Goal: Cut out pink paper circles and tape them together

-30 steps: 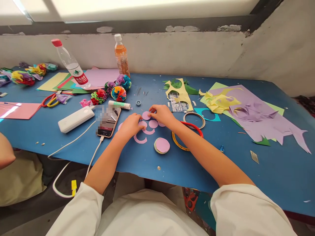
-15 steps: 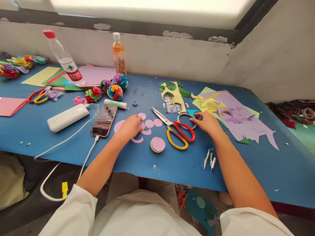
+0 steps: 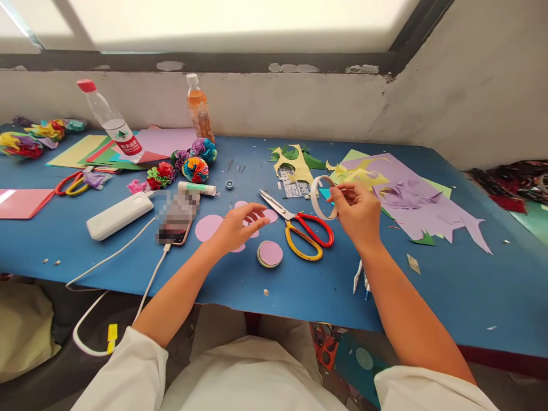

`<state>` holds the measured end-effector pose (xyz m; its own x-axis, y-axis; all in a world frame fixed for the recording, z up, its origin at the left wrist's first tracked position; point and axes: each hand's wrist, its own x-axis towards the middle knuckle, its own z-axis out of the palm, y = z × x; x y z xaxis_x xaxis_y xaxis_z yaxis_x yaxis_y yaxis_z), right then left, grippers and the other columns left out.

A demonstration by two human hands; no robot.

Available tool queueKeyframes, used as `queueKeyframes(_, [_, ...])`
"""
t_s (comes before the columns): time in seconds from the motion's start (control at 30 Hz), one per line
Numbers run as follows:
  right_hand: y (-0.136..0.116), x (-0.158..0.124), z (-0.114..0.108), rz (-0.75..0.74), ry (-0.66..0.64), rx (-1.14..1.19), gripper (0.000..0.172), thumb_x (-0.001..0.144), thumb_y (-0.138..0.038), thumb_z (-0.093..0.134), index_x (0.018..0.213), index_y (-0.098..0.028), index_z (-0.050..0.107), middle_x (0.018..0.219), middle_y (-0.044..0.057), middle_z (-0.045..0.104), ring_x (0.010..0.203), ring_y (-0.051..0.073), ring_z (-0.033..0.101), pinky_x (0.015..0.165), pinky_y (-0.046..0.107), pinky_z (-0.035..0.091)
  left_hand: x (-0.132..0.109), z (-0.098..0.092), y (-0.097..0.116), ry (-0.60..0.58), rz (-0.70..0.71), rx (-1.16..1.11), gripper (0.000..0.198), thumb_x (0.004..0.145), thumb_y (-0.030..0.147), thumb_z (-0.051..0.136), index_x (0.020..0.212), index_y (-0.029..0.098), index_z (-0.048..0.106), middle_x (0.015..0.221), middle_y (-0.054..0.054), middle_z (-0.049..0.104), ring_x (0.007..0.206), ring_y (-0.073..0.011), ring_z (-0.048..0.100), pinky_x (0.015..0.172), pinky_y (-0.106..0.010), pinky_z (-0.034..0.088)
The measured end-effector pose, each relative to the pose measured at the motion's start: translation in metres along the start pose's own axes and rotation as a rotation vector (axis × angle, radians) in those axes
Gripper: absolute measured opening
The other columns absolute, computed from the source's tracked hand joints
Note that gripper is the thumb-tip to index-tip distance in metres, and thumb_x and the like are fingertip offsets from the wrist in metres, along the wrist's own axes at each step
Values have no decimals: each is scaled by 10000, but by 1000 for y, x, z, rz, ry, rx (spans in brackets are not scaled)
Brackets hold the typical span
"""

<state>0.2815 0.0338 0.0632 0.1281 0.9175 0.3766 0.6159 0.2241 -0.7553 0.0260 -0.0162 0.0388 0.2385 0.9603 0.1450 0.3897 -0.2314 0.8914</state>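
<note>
My right hand (image 3: 357, 211) pinches a roll of tape (image 3: 321, 198), a pale ring held on edge above the blue table. Over several cut pink paper pieces, my left hand (image 3: 242, 226) hovers with its fingers apart and nothing in them; it partly hides those pieces. A larger pink paper circle (image 3: 208, 228) lies beside its wrist. Between the hands rest scissors (image 3: 295, 220) with one red and one yellow handle, blades pointing away to the left. Nearer me sits a small stack of paper circles (image 3: 269, 254), pink on top. A compass (image 3: 358, 278) is partly covered by my right forearm.
A phone (image 3: 177, 220) and a white power bank (image 3: 120, 216) with cables lie on the left. Behind them stand a red-capped bottle (image 3: 115, 128) and an orange drink bottle (image 3: 200, 111). Purple paper scraps (image 3: 411, 197) spread on the right. A glue stick (image 3: 197, 188) lies beyond the phone.
My right hand has lifted the roll of tape off the table and tipped it on edge. My left hand has opened and risen from the pink pieces.
</note>
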Motion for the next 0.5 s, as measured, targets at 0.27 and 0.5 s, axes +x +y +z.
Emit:
queueKeyframes(0.27, [-26, -40, 27, 15, -349, 139, 263, 824, -476, 573, 844, -213, 579, 595, 12, 645, 491, 168, 593, 491, 284, 464, -9, 16, 5, -46, 158, -251, 692, 695, 357, 780, 1300, 254, 460, 1173, -78, 625, 904, -139, 641, 820, -267, 518])
queueKeyframes(0.5, [-19, -41, 25, -40, -262, 142, 314, 829, -520, 566, 913, -226, 639, 679, 34, 680, 589, 190, 639, 557, 304, 510, -10, 16, 8, -46, 117, -267, 593, 763, 311, 718, 1301, 238, 479, 1133, -84, 651, 867, -131, 647, 799, -268, 540])
